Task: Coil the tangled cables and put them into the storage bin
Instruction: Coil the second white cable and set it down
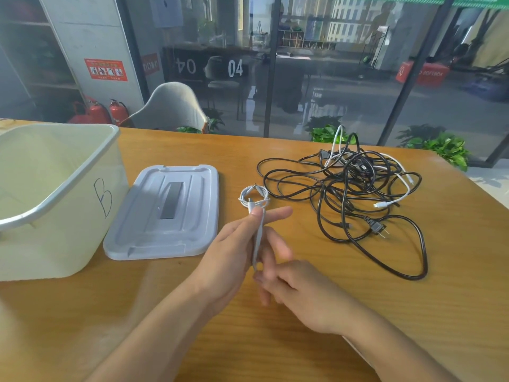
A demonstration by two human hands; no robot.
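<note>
Pinching a small white coiled cable (254,199), left hand (234,252) — right hand (300,293) blurred, grip unclear.

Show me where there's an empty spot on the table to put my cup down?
Bare wood lies along the near edge of the table, in front of the bin and lid. A narrower strip runs behind the lid. The right side is crowded with the cable tangle; the middle holds both hands and a small white coil.

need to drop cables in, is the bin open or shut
Open: the bin has no cover, and its grey lid lies flat on the table beside it.
</note>
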